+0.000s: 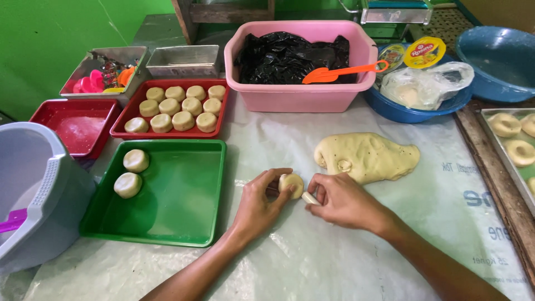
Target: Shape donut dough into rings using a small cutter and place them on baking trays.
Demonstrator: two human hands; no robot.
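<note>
My left hand (259, 203) grips a small round piece of pale dough (292, 183) on the plastic-covered table (312, 262). My right hand (341, 200) touches the same piece from the right and pinches a small bit of dough (310, 198) beneath it. Just behind lies a large flattened slab of dough (368, 156) with a round cut mark. To the left, a green tray (178, 195) holds two dough pucks (132, 173). A red tray (170, 108) behind it holds several more pucks.
A pink tub (301, 92) with black plastic and an orange scoop (340, 71) stands at the back. Blue basins (496, 53) sit back right, with ring-shaped dough on a tray (515, 142) at right. A grey bucket (39, 189) and an empty red tray (75, 125) stand left.
</note>
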